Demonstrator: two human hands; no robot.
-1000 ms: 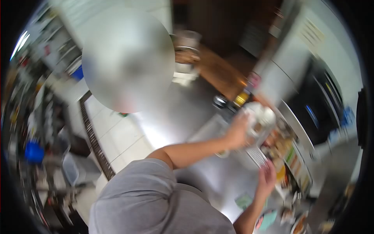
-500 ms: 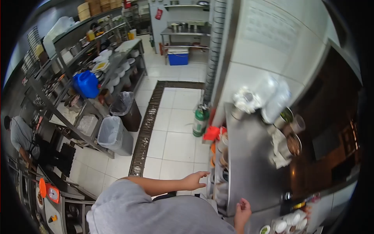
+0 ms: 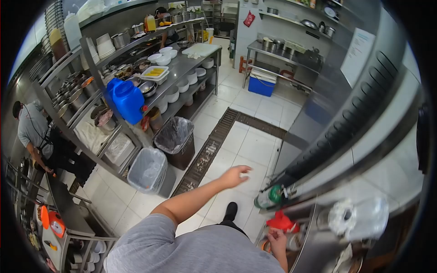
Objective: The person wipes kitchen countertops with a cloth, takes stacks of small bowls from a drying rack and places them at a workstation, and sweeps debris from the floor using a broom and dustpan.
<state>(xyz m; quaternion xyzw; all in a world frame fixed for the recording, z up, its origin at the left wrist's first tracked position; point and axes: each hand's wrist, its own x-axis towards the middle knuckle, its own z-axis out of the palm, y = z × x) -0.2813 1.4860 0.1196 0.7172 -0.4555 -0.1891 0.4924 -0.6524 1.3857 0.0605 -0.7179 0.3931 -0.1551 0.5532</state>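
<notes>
My left hand [image 3: 235, 176] reaches forward over the white tiled floor, its fingers loosely bent and apart, holding nothing. My right hand [image 3: 276, 240] is low beside the steel counter [image 3: 306, 243], close in front of a red plastic-looking bundle [image 3: 282, 221]. Its fingers are loosely curled and a little apart, and I see nothing held in them. Whether it touches the bundle, I cannot tell. A green gas cylinder [image 3: 269, 197] stands on the floor just beyond both hands. My black shoe [image 3: 231, 211] shows below the left hand.
Two lined bins [image 3: 148, 170] stand at the left by a steel shelf [image 3: 191, 68] with bowls and a blue jug [image 3: 127, 101]. A floor drain [image 3: 218, 139] runs ahead. A co-worker [image 3: 38, 132] stands far left; another person [image 3: 163, 22] is behind the shelves. A blue cooler [image 3: 261, 84] sits ahead.
My view has swung, and the cylinder and red bundle now lie closer to me. The counter has slid toward the lower right. My left hand has moved up and forward. A shoe now shows.
</notes>
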